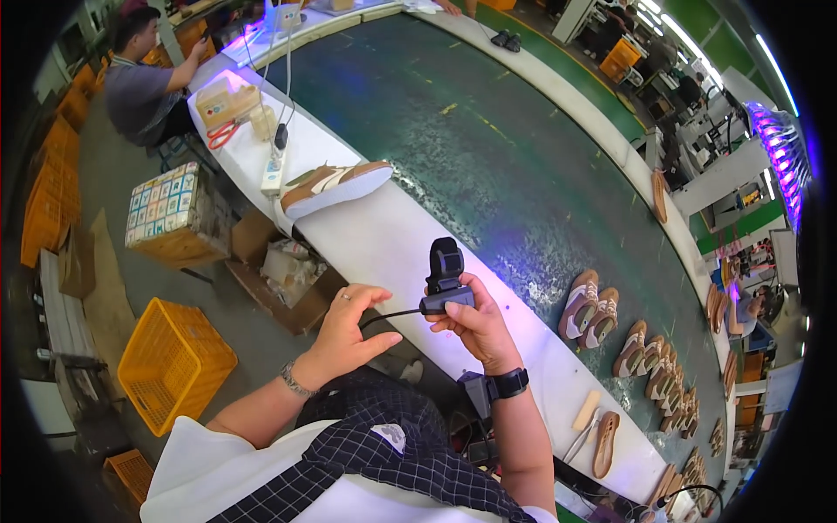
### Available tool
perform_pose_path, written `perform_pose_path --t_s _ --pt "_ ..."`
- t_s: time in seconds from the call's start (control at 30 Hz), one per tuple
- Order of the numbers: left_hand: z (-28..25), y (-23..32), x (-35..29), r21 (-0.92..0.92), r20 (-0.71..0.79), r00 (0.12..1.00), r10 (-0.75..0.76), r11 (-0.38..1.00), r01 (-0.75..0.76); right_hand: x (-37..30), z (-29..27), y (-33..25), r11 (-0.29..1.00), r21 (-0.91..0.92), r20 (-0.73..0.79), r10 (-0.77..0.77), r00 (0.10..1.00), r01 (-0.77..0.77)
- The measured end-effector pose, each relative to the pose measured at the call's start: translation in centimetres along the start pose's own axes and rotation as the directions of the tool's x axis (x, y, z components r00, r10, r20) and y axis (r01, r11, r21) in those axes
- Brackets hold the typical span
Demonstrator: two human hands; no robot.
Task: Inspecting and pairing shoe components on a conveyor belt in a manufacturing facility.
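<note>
My right hand (479, 327) grips a small black device with a loop strap (448, 295), the strap standing up above the fingers. From the device's left side a thin black cable (390, 315) runs toward my left hand (347, 336). That hand is open beside the cable, its thumb and fingers spread apart. Both hands are over the near edge of the long white bench (405, 240). A black band circles my right wrist, and a metal bracelet is on my left. Farther along the bench lies a brown and white sneaker (340, 187) with a pale sole.
Red scissors (222, 134) and a white power strip (274, 173) lie at the bench's far left. A shoe sole (605, 444) is at right. Pairs of shoes (641, 349) stand on the green surface beyond. A yellow crate (174, 366) is on the floor; a person (144, 87) sits far left.
</note>
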State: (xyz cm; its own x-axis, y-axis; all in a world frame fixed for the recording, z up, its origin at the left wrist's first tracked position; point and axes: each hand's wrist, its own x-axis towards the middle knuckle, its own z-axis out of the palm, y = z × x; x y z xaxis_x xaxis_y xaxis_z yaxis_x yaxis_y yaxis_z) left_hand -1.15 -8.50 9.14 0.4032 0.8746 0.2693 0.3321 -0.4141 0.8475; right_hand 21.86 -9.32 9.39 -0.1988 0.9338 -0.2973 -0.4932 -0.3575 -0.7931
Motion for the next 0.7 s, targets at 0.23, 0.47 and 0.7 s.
perform_pose_path --t_s 0.23,0.47,0.7 --pt "1.7 -1.1 0.9 -0.215 0.089 0.977 -0.191 0.955 0.206 0.8 3.3 -0.9 0.952 -0.283 -0.057 0.101 0.993 -0.114" --pt "-0.5 -1.8 2.8 -0.758 0.371 0.845 -0.385 0.400 0.515 0.9 2.0 0.4 0.898 -0.436 0.040 -0.050 0.998 0.063" --pt "-1.3 -3.9 3.5 -0.747 0.652 0.679 -0.338 -0.133 0.651 0.8 2.2 0.6 0.780 -0.582 0.070 -0.234 0.970 0.230"
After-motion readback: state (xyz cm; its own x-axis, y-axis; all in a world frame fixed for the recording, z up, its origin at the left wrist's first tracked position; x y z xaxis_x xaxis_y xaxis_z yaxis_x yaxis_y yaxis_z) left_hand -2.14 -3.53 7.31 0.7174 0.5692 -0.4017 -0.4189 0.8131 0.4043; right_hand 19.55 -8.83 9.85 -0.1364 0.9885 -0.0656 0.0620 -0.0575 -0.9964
